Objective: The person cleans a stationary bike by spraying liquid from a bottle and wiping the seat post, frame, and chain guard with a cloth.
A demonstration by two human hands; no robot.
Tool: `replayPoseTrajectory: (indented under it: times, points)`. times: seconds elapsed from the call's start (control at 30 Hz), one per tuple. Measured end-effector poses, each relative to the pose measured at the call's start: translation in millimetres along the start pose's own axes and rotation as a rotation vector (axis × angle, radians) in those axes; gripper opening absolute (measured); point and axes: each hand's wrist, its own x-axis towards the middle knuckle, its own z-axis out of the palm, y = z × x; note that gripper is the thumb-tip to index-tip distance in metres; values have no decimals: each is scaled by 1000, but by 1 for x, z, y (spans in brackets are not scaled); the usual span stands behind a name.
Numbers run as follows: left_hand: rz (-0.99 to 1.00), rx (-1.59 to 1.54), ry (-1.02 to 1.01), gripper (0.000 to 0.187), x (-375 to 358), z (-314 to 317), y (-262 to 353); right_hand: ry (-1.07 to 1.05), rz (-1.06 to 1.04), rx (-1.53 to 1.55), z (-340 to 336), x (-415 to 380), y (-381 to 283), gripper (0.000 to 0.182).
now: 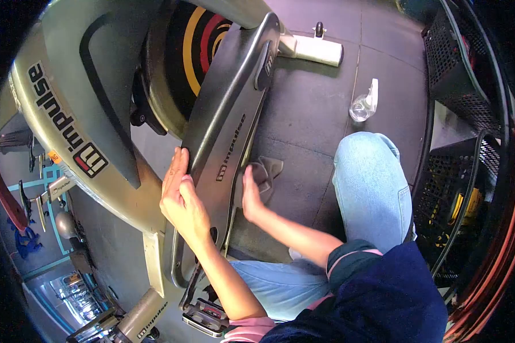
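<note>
Down on the floor, head cam view: person kneeling in light blue jeans [372, 188] beside a grey-silver Impulse exercise bike frame [68, 108] w/ a dark grey plastic drive cover [229, 126] running diagonally. Left hand [180, 197] lies flat, fingers straight and together, pressed along the cover's left edge, gripping nothing. Right hand [250, 194] presses a crumpled grey cloth [266, 171] against the cover's right edge near the Impulse logo; fingers curl over the cloth, so it's closed on it. Black metal pedal [206, 314] sits below the left forearm, at the bottom of the frame. A clear plastic spray bottle [365, 103] lies on the dark rubber floor mat [309, 114], well apart from both hands, past the knee. White stabiliser bar end [317, 50] at top. Black mesh rack [458, 68] on the right.
</note>
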Motion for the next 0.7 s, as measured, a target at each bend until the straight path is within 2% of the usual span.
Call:
replayPoseTrajectory:
  times: [0.03, 0.07, 0.1, 0.13, 0.17, 0.23, 0.3, 0.4, 0.43, 0.47, 0.5, 0.53, 0.57, 0.63, 0.67, 0.7]
  points:
    - [-1, 1, 0, 44, 0, 0, 0, -68, -109, 128, 5, 15, -15, 106]
    - [0, 7, 6, 44, 0, 0, -1, 31, -152, 113, 8, 31, -35, 113]
    - [-2, 13, 9, 44, 0, 1, -1, -25, -219, 168, 16, 33, -69, 119]
    - [-6, 12, 8, 44, 0, 3, -2, -12, -238, 216, 18, 49, -91, 115]
    - [9, 10, 33, 43, 0, 4, -2, -232, -325, 254, 6, 73, -103, 109]
    - [19, 8, 58, 43, 0, 4, -3, -432, -353, 365, 8, 79, -126, 101]
    - [0, 26, 30, 43, 0, 4, -2, -55, -471, 235, 24, 63, -111, 95]
    - [-3, 26, 37, 43, 0, 4, 0, -107, -389, 203, 10, 50, -55, 87]
    - [-3, 24, 41, 43, 0, 4, 0, -93, -287, 195, 8, 35, -34, 84]
    - [4, 19, 41, 43, 0, 5, -1, -65, -167, 130, -7, 37, 3, 85]
    - [12, 15, 42, 43, 0, 4, -2, -70, -168, 129, -11, 25, 16, 85]
    - [15, 16, 50, 43, 1, 4, -2, -65, -63, 95, -12, 15, 24, 92]
    - [14, 21, 61, 42, 1, 4, -1, -57, 46, 59, -12, 12, 29, 98]
    - [12, 22, 69, 42, 0, 3, -2, -32, 78, 77, -14, 28, 9, 107]
    - [2, 27, 54, 42, -1, 3, -3, -34, 44, 63, -14, 40, -9, 111]
    - [-4, 29, 45, 43, 0, 4, -3, -40, -94, 82, -2, 42, -40, 113]
